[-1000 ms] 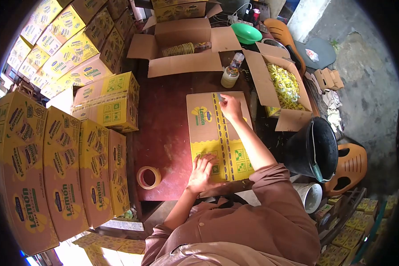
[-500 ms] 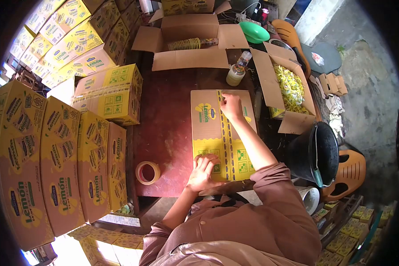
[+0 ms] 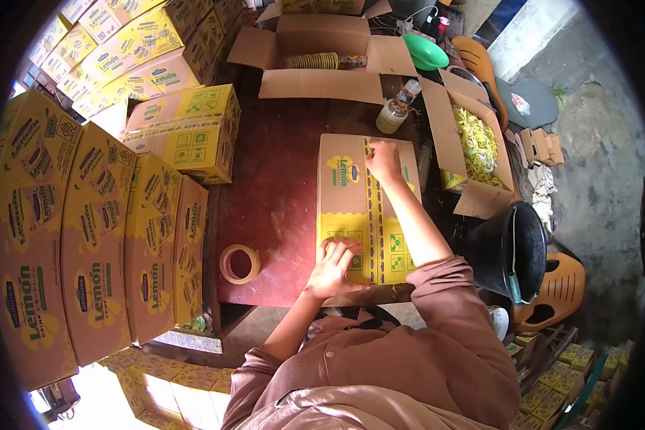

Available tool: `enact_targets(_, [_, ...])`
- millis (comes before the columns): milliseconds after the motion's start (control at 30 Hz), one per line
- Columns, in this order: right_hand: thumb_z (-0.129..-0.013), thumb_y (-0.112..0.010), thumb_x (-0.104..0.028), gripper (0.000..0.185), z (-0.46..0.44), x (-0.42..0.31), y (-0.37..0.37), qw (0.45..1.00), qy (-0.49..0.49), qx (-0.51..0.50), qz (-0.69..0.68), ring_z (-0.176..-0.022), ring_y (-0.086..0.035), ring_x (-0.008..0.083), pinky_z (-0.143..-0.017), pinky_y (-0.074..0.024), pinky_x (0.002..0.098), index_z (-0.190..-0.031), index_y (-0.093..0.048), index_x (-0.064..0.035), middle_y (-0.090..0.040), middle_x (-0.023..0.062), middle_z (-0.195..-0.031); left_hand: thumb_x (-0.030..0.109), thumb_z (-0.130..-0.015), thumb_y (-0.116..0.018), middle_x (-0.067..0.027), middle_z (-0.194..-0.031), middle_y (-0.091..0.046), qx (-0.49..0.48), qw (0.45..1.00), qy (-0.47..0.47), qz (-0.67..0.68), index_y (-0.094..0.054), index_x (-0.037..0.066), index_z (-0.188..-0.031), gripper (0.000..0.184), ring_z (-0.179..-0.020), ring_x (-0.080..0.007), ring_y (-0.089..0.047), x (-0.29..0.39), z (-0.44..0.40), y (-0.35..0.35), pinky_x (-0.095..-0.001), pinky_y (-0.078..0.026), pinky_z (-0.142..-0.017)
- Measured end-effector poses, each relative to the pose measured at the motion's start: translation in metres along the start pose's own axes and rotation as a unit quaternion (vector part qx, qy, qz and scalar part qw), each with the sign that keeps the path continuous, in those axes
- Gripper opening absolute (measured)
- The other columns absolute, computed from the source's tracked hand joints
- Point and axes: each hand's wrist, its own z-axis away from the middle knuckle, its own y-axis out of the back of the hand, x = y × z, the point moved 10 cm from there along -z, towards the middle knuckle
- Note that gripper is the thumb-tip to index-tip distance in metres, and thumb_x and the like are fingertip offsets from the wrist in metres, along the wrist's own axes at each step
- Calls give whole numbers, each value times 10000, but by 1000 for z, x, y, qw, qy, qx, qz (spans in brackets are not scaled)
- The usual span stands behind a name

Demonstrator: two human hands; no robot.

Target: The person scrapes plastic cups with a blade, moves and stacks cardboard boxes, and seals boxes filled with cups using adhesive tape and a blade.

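Note:
A yellow-and-brown Lemon drink carton (image 3: pixel 344 193) lies on the red table, with a printed strip (image 3: pixel 375 215) running lengthwise down its middle. My right hand (image 3: pixel 384 159) is closed in a fist on the far end of that strip; whatever its fingers might hold is hidden. Near the carton's front left corner rests my left hand (image 3: pixel 332 269), fingers apart and slightly bent against the yellow top. A roll of tape (image 3: pixel 239 264) lies to the left of the carton, away from both hands.
Stacked Lemon cartons (image 3: pixel 97 236) line the left side. At the back, an open carton (image 3: pixel 322 82) holds nested cups. A bottle (image 3: pixel 394 113) stands beyond my right hand. On the right are a carton of yellow sachets (image 3: pixel 476 147) and a black bucket (image 3: pixel 510 251).
The view has shifted, so the table and its contents appear slightly higher and further right. My right fist and left hand keep nearly the same places on the carton.

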Motion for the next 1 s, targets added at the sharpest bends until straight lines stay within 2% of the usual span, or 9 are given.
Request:
enact_targets(67, [-608,-576,-19,260,1,6,-3,999,-32,-20,1,-753,-587,333,-686,-491,363,-862,-632,-24,-593,208,-774,432,-464,-755,-96,-1095,-428,1,1000,1,-4,-427,69,-1079,786,-1055,-254,-400,0,0,1,-437,-242,-926])
enact_targets(100, [-612,-585,-26,279,3,4,-2,998,-39,-53,6,-760,-589,328,-685,-491,361,-888,-625,-17,-594,211,-784,435,-465,-754,-97,-1095,-427,-1,1000,2,-5,-426,68,-1078,787,-1055,-255,-399,0,0,0,-437,-242,-926])
enact_targets(200, [-615,-586,-26,298,10,9,-2,998,-43,-46,-15,-751,-594,325,-678,-493,354,-911,-618,-4,-591,223,-792,440,-464,-753,-99,-1093,-425,-4,1000,2,-9,-423,68,-1077,789,-1052,-257,-397,-1,1,-1,-436,-242,-925])
enact_targets(300, [-632,-581,0,311,19,10,-1,999,-19,-27,-20,-592,-615,228,-556,-482,298,-941,-608,13,-597,198,-684,432,-459,-756,-97,-1090,-427,-5,1000,0,-10,-424,72,-1076,788,-1048,-257,-400,-1,1,-1,-434,-242,-925])
enact_targets(400, [-624,-578,-18,310,26,13,1,996,-56,-54,-38,-722,-603,316,-668,-496,338,-931,-609,15,-584,240,-783,418,-454,-759,-94,-1089,-430,-4,1000,-2,-6,-425,75,-1075,784,-1043,-257,-405,-1,1,-1,-432,-242,-924])
enact_targets(700, [-627,-552,5,319,54,15,3,995,-52,-54,-63,-707,-607,307,-659,-496,331,-941,-602,30,-582,246,-773,402,-450,-766,-90,-1073,-443,11,1000,-12,3,-425,75,-1073,782,-1032,-244,-422,-1,1,0,-428,-241,-925])
enact_targets(800, [-646,-582,-4,334,62,11,6,998,-25,-40,-33,-555,-611,184,-547,-481,267,-979,-591,21,-608,170,-653,404,-449,-767,-90,-1081,-435,6,1000,-11,-1,-416,72,-1080,794,-1043,-243,-413,-1,1,-1,-423,-241,-927])
enact_targets(900, [-621,-547,12,325,75,6,12,995,-48,-54,-64,-686,-606,310,-650,-492,332,-941,-598,41,-580,249,-764,406,-448,-767,-90,-1091,-427,7,1000,-12,0,-404,69,-1089,810,-1052,-241,-404,-1,2,-2,-423,-240,-929])
enact_targets(1000, [-650,-592,-10,327,86,11,9,997,-44,-52,-34,-568,-610,189,-546,-476,267,-976,-593,15,-612,164,-665,405,-447,-769,-88,-1092,-424,11,1000,-13,3,-395,68,-1095,821,-1054,-243,-397,0,2,-1,-424,-239,-929])
